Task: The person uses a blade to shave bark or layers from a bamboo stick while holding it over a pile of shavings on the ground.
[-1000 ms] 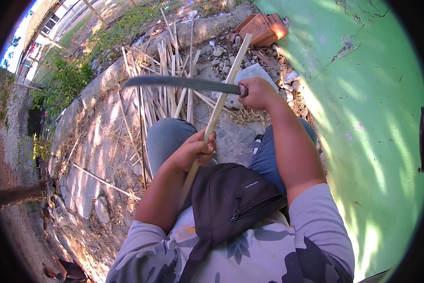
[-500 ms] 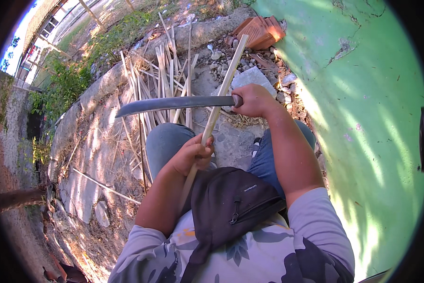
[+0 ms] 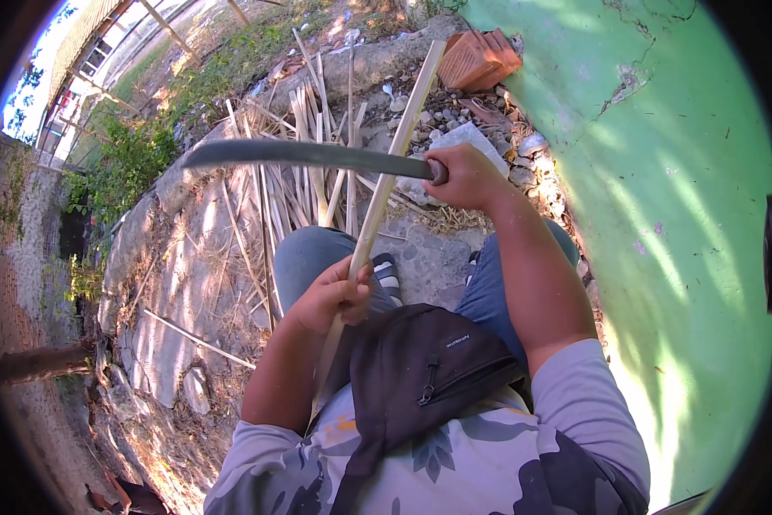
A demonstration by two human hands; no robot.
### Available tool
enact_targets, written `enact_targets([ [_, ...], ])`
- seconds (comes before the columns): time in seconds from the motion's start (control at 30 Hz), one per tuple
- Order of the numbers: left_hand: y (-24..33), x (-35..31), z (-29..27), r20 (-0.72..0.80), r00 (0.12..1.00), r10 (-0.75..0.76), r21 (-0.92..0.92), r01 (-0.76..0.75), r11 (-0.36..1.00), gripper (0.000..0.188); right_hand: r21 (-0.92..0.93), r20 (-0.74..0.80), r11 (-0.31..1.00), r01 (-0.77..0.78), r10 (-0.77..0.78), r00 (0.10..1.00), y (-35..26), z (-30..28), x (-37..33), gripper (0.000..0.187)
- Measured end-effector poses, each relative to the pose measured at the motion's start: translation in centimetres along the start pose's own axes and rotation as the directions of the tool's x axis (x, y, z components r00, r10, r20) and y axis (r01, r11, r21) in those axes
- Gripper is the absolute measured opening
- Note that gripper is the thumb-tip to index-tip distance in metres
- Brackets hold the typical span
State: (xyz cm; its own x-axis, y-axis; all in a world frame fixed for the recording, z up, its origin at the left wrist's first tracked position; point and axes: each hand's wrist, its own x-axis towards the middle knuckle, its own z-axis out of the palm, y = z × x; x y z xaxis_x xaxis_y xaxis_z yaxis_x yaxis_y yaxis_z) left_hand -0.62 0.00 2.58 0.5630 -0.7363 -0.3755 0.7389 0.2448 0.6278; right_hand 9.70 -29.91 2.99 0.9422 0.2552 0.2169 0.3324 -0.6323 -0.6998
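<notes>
My right hand (image 3: 465, 177) is closed round the handle of a machete (image 3: 300, 154). Its long dark blade points left and crosses the upper part of a pale bamboo strip (image 3: 400, 137); whether the edge bites into it I cannot tell. My left hand (image 3: 334, 296) grips that strip lower down, fingers wrapped round it. The strip leans up and away to the right, its bottom end running down beside my left forearm towards my body. A black sling bag (image 3: 429, 356) lies across my lap.
Many thin pale strips (image 3: 317, 184) lie heaped beyond my left knee. A whitish stone block (image 3: 469, 142) and orange roof tiles (image 3: 478, 60) stand ahead to the right. Close along my right runs a green wall (image 3: 660, 215). One loose strip (image 3: 199, 337) lies on the ground to the left.
The machete's tip has swung up and further left, and my right hand has shifted slightly right. My left hand has dropped a little, with the bamboo strip still in it.
</notes>
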Motion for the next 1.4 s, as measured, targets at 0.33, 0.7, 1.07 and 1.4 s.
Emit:
enact_targets([
  [0.33,-0.5,-3.5,0.4,-0.073,0.996,-0.048,0.116,0.056,0.992,0.025,-0.039,-0.043,0.996,-0.077,0.075,0.996,2.4,-0.8,-0.3,0.019],
  [0.7,-2.1,-4.3,-0.5,-0.088,0.996,0.020,0.067,-0.014,0.998,0.025,-0.100,0.087,0.976,0.192,-0.184,0.979,-2.2,1.0,-1.1,0.021],
  [1.07,-2.2,-3.5,-1.4,-0.119,0.991,-0.057,0.015,0.059,0.998,0.027,-0.181,-0.110,0.981,-0.075,0.056,0.992,0.6,-0.1,-0.4,0.016],
  [1.4,-2.2,-3.3,-1.6,-0.050,0.998,-0.035,0.044,0.037,0.998,0.026,-0.121,-0.106,0.991,0.054,-0.067,0.992,0.7,-0.7,-0.5,0.023],
])
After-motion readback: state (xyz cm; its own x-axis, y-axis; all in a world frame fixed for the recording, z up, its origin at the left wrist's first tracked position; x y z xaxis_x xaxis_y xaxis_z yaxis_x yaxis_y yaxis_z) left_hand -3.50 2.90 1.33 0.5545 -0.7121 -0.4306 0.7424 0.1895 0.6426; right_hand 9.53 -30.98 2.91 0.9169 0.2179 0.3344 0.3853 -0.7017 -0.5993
